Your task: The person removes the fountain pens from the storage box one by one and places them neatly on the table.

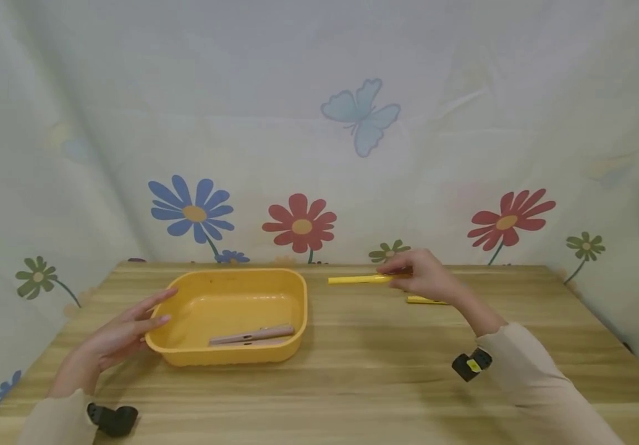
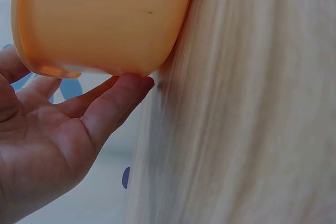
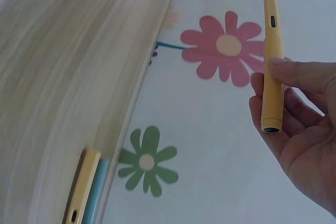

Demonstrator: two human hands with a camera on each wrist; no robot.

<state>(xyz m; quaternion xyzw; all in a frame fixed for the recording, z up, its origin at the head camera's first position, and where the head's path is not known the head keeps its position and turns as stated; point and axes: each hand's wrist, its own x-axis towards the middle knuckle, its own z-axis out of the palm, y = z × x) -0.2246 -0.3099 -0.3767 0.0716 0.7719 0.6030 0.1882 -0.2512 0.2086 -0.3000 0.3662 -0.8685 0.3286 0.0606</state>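
A yellow plastic basin (image 1: 225, 355) stands on the left half of the table. My left hand (image 1: 125, 334) holds its left side, with fingertips over the rim; in the left wrist view other fingers (image 2: 113, 100) press against the outer wall. Two mauve pens (image 1: 255, 335) lie in the basin near its front wall. Between thumb and fingers, my right hand (image 1: 422, 275) pinches a yellow pen (image 1: 355, 280) above the table, right of the basin. The right wrist view shows this pen (image 3: 272, 51) with a small dark window and its lower end toward the palm.
Behind my right hand's wrist, a second yellow pen (image 1: 425, 301) lies on the wooden table (image 1: 353, 395). Beside it in the right wrist view is a blue pen (image 3: 96, 192). A flower-printed cloth (image 1: 275, 136) hangs along the table's back edge.
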